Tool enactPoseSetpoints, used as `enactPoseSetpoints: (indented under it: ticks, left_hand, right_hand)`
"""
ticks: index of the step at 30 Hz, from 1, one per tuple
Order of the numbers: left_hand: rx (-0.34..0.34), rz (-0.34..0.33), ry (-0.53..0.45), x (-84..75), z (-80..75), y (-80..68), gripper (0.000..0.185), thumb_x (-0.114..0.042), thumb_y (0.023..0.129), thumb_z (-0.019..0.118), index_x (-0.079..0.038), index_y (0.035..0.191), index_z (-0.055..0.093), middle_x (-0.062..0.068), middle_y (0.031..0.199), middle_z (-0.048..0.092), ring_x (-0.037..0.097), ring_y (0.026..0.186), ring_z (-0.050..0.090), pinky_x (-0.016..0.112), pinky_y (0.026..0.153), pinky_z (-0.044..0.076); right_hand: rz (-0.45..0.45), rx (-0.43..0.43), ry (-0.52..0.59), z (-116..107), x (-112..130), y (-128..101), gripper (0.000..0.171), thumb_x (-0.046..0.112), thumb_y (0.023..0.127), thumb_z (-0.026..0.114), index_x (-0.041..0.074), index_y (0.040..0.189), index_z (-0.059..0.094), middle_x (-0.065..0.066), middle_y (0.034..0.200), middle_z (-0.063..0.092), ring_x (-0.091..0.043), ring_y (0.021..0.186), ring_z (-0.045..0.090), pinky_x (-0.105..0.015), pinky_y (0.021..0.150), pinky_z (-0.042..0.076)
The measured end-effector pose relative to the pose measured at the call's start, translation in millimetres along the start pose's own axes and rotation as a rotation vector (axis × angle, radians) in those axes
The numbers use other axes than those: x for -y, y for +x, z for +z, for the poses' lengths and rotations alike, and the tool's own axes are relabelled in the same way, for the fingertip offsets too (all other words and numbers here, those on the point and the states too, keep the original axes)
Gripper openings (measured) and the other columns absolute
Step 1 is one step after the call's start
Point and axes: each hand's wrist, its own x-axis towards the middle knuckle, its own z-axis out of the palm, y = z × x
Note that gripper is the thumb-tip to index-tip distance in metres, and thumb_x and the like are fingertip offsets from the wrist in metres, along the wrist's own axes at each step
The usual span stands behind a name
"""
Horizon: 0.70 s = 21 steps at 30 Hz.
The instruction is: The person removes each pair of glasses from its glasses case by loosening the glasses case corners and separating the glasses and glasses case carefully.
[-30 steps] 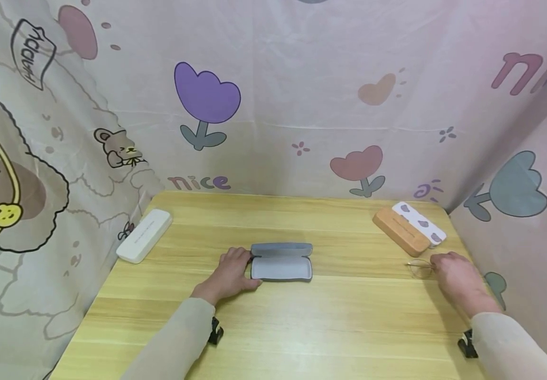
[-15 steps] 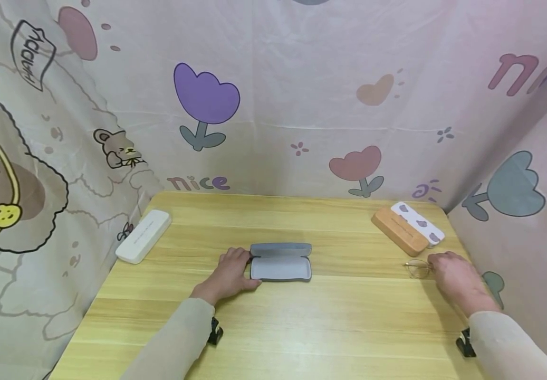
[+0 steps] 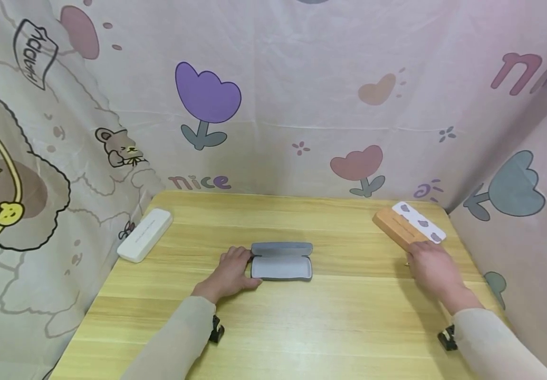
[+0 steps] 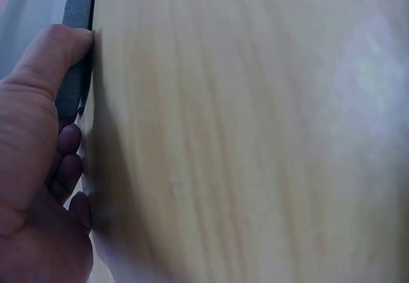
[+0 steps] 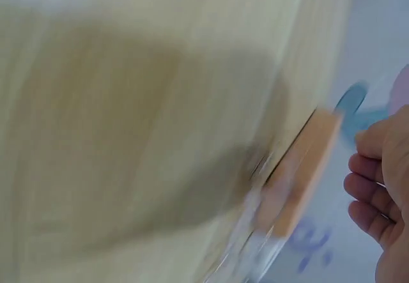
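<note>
An opened grey glasses case (image 3: 281,268) lies mid-table, its lid tipped up at the back. My left hand (image 3: 228,273) grips its left end; in the left wrist view the thumb (image 4: 73,37) presses the case's dark edge. My right hand (image 3: 437,269) is above the table by the orange case (image 3: 399,228). Its fingers are loosely curled in the right wrist view, with nothing seen in them. Thin-framed glasses (image 3: 408,264) lie below, almost wholly hidden by that hand in the head view and blurred in the right wrist view.
A white case with purple-grey shapes (image 3: 420,221) lies against the orange one at the back right. Another white case (image 3: 144,236) sits at the table's left edge. Patterned curtains (image 3: 278,105) hang behind and at both sides.
My right hand has let go of the glasses and moved up and left over them, towards the orange case. My left hand and the grey glasses case have stayed put.
</note>
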Motion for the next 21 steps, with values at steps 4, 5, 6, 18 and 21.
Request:
enactPoseSetpoints:
  ticks: [4,5,6,18,21]
  left_hand:
    - [0.001,-0.002,-0.001,0.1,-0.1,1.0,0.074,-0.047,0.086,0.085,0.000,0.137,0.061,0.010,0.138,0.061,0.031,0.132,0.047,0.051,0.113,0.036]
    - [0.001,-0.003,-0.003,0.1,-0.2,1.3,0.074,-0.047,0.086,0.085,0.000,0.138,0.061,0.010,0.138,0.061,0.031,0.132,0.047,0.051,0.114,0.036]
    - [0.000,-0.003,-0.005,0.2,-0.3,1.5,0.075,-0.047,0.086,0.085,0.001,0.138,0.061,0.010,0.138,0.061,0.031,0.132,0.047,0.051,0.114,0.036]
    - [0.011,-0.019,-0.011,-2.0,-3.3,1.5,0.079,-0.046,0.087,0.084,0.002,0.142,0.058,0.012,0.143,0.059,0.033,0.138,0.045,0.052,0.119,0.033]
    - [0.012,-0.022,-0.012,-1.9,-1.8,1.4,0.078,-0.046,0.086,0.085,0.002,0.142,0.058,0.012,0.143,0.059,0.033,0.137,0.045,0.052,0.119,0.033]
  right_hand:
    - [-0.054,-0.087,0.072,4,41,24,0.015,0.009,0.096,0.069,-0.001,0.106,0.073,-0.018,0.103,0.077,-0.040,0.099,0.070,-0.057,0.093,0.053]
    - [-0.066,-0.101,0.090,5,53,30,0.014,0.010,0.096,0.070,0.000,0.105,0.073,-0.017,0.102,0.077,-0.039,0.098,0.070,-0.056,0.092,0.054]
    - [-0.067,-0.099,0.114,5,65,37,0.016,0.011,0.097,0.071,0.000,0.107,0.074,-0.017,0.103,0.078,-0.038,0.098,0.071,-0.056,0.093,0.054]
    - [-0.142,-0.137,0.195,17,180,90,0.023,0.027,0.098,0.075,0.004,0.100,0.076,-0.010,0.097,0.079,-0.031,0.089,0.071,-0.048,0.082,0.055]
    - [-0.106,-0.146,0.181,22,191,95,0.024,0.030,0.098,0.075,0.006,0.094,0.075,-0.007,0.089,0.077,-0.029,0.082,0.069,-0.045,0.076,0.052]
